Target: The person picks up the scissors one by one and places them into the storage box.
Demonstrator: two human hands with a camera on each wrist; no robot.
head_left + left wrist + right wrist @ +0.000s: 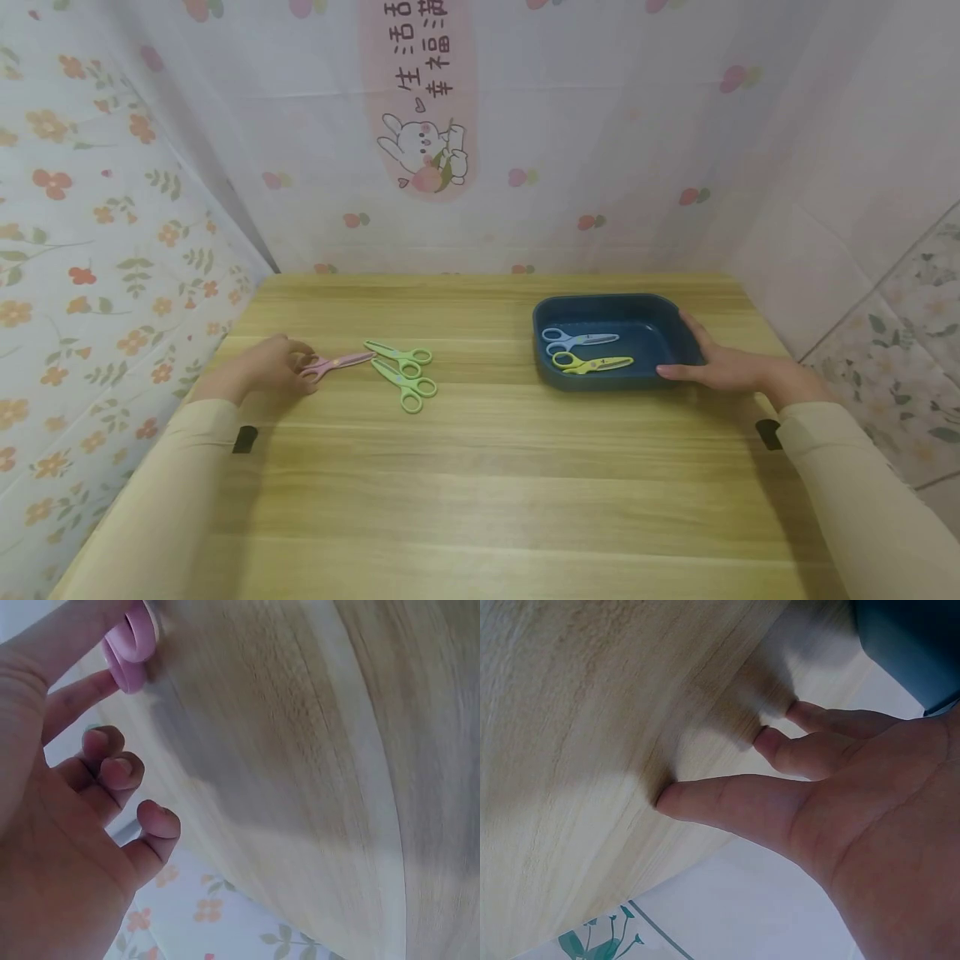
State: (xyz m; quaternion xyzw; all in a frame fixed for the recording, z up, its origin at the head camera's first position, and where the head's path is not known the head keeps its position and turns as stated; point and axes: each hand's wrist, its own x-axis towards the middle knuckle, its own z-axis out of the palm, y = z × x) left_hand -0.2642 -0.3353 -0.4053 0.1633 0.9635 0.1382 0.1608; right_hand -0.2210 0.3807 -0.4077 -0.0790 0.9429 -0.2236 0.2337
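On the left of the table, my left hand (277, 367) pinches a pair of pink scissors (341, 362) by the handle loops. In the left wrist view, thumb and index finger meet at the pink loops, while the other fingers are bent and free. The scissors' blades point right, toward two green scissors (405, 383) that lie beside each other. My right hand (723, 367) holds the right end of a dark blue tray (600, 382), thumb at its near corner. Inside the tray lie blue scissors (596, 339) and yellow scissors (600, 365).
The wooden table (480, 483) ends at a printed curtain (637, 150) at the back. A floral cloth (112, 250) hangs on the left side. Two black patches (245, 439) sit near the table's side edges, by the wrists.
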